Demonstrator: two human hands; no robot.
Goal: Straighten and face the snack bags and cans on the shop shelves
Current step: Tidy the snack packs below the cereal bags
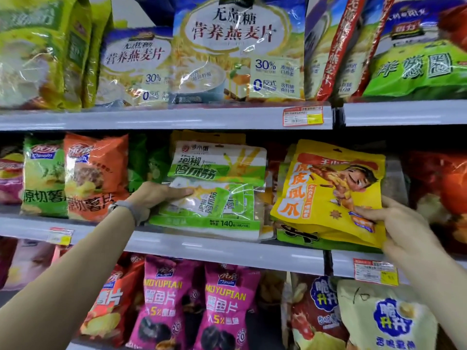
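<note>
On the middle shelf [222, 251] a green-and-white snack bag [217, 173] stands facing out. My left hand [154, 195] grips its left edge, thumb laid across the front. To its right a yellow snack bag [326, 188] with a cartoon figure leans tilted to the left, in front of more bags of the same kind. My right hand [394, 218] holds this yellow bag at its lower right corner, thumb on the front.
Orange and green chip bags [75, 178] stand left of my left hand. Oat flake bags [237, 49] fill the shelf above. Pink bags [225, 306] and pale bags [386, 317] line the shelf below. Red bags [439, 188] sit at the far right.
</note>
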